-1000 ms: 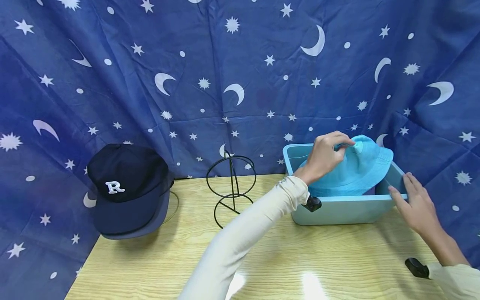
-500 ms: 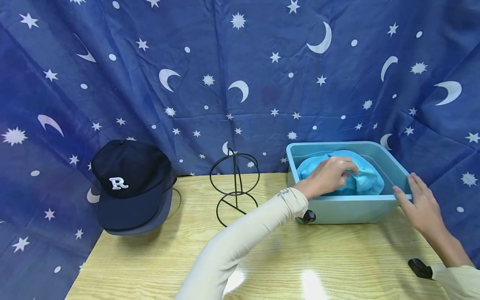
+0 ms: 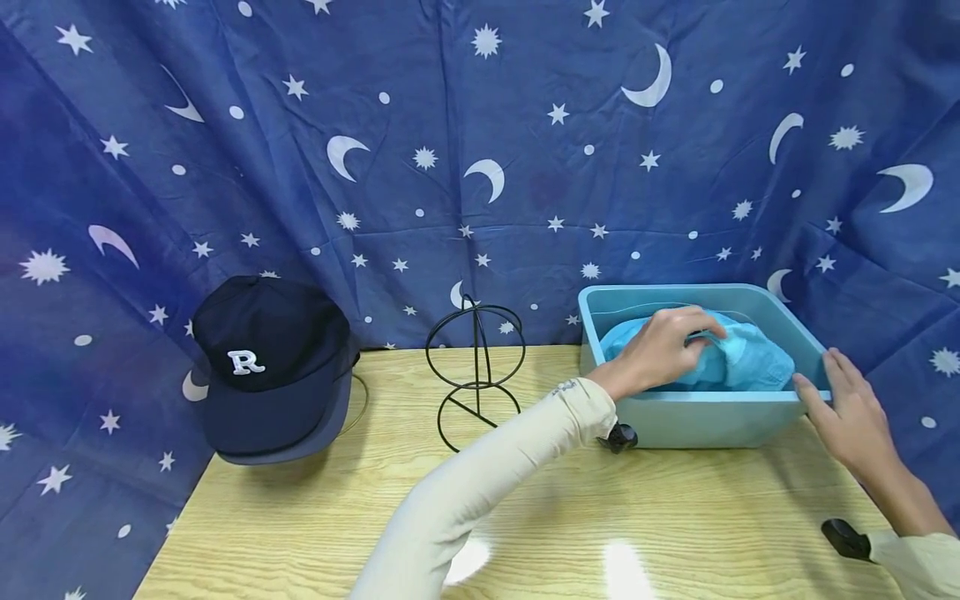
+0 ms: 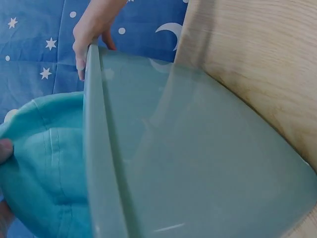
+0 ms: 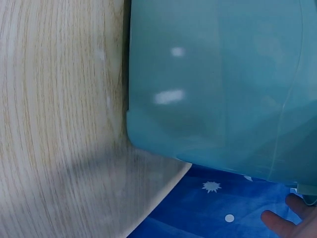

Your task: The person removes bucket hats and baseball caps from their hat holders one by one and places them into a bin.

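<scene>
In the head view my left hand [image 3: 663, 354] pinches a turquoise bucket hat [image 3: 757, 358], which lies low inside a blue-green plastic bin [image 3: 705, 421]. The left wrist view shows stitched seams on the hat [image 4: 54, 158], with fingertips at its left edge. Part of the hat is hidden behind the hand and the front wall. My right hand [image 3: 851, 408] grips the bin's right front corner, thumb at the front rim and fingers along the right side. In the right wrist view, fingertips [image 5: 280, 223] show beside the bin's edge.
On the left, a navy cap [image 3: 273, 367] with a white letter R sits raised above the wooden table [image 3: 315, 533] on a wire stand. A bare black wire stand [image 3: 476, 383] stands between cap and bin. A blue star-patterned cloth [image 3: 405, 125] hangs behind.
My left hand has lowered the bucket hat from above the rim into the bin, and the hat has since shifted slightly right. The right hand has stayed at the bin's corner.
</scene>
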Demonstrator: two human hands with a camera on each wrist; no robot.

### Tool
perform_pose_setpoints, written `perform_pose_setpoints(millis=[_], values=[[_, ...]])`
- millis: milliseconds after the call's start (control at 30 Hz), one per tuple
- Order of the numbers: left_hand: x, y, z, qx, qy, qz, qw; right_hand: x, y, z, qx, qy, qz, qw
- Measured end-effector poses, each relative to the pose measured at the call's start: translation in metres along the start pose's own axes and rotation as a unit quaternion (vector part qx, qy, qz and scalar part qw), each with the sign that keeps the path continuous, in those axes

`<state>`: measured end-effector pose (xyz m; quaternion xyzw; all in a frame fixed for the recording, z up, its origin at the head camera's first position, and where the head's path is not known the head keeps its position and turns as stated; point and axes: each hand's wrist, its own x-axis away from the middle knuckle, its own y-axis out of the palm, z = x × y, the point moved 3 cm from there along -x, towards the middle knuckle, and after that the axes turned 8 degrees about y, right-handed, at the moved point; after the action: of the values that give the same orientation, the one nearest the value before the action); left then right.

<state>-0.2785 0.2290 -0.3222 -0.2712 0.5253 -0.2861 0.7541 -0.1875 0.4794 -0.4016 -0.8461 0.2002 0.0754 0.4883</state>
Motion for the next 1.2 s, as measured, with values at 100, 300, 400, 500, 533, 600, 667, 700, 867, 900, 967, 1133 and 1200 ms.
perform_pose_setpoints(millis=[100, 300, 400, 500, 533, 600, 667, 700, 867, 900, 967, 1133, 1200], values=[[-0.001, -0.003, -0.001, -0.004, -0.027, 0.012, 0.9996, -0.001, 0.001, -0.001, 0.000, -0.001, -0.001, 1.0000], [0.004, -0.001, -0.013, -0.061, -0.096, -0.020, 0.9933, -0.003, 0.004, -0.003, 0.000, -0.001, -0.005, 1.0000], [0.009, 0.002, -0.019, -0.081, -0.116, -0.053, 0.9886, -0.004, 0.005, -0.004, 0.000, 0.000, -0.007, 1.0000], [0.014, 0.004, -0.023, -0.080, -0.126, -0.096, 0.9842, -0.005, 0.006, -0.005, -0.002, 0.000, -0.007, 1.0000], [0.015, 0.004, -0.024, -0.076, -0.125, -0.110, 0.9831, -0.005, 0.006, -0.006, -0.002, 0.000, -0.007, 1.0000], [0.018, 0.004, -0.024, -0.063, -0.122, -0.137, 0.9811, -0.004, 0.006, -0.006, -0.002, -0.001, -0.005, 1.0000], [0.020, 0.001, -0.022, -0.048, -0.114, -0.153, 0.9805, -0.004, 0.006, -0.007, -0.003, -0.003, -0.003, 1.0000], [0.020, 0.000, -0.021, -0.039, -0.109, -0.157, 0.9808, -0.004, 0.006, -0.007, -0.002, -0.004, -0.002, 1.0000], [0.020, -0.016, -0.013, -0.011, -0.084, -0.141, 0.9863, -0.004, 0.005, -0.007, 0.001, 0.001, -0.004, 1.0000], [0.020, -0.020, -0.011, -0.010, -0.081, -0.138, 0.9870, -0.004, 0.005, -0.007, 0.000, 0.002, -0.004, 1.0000], [0.021, -0.027, -0.009, -0.011, -0.075, -0.134, 0.9881, -0.004, 0.004, -0.007, 0.001, 0.004, -0.005, 1.0000], [0.026, -0.045, -0.003, -0.014, -0.073, -0.129, 0.9889, -0.002, 0.003, -0.004, 0.003, 0.006, -0.003, 1.0000], [0.028, -0.054, -0.002, -0.013, -0.071, -0.124, 0.9896, -0.002, 0.003, -0.002, 0.007, 0.010, -0.004, 0.9999]])
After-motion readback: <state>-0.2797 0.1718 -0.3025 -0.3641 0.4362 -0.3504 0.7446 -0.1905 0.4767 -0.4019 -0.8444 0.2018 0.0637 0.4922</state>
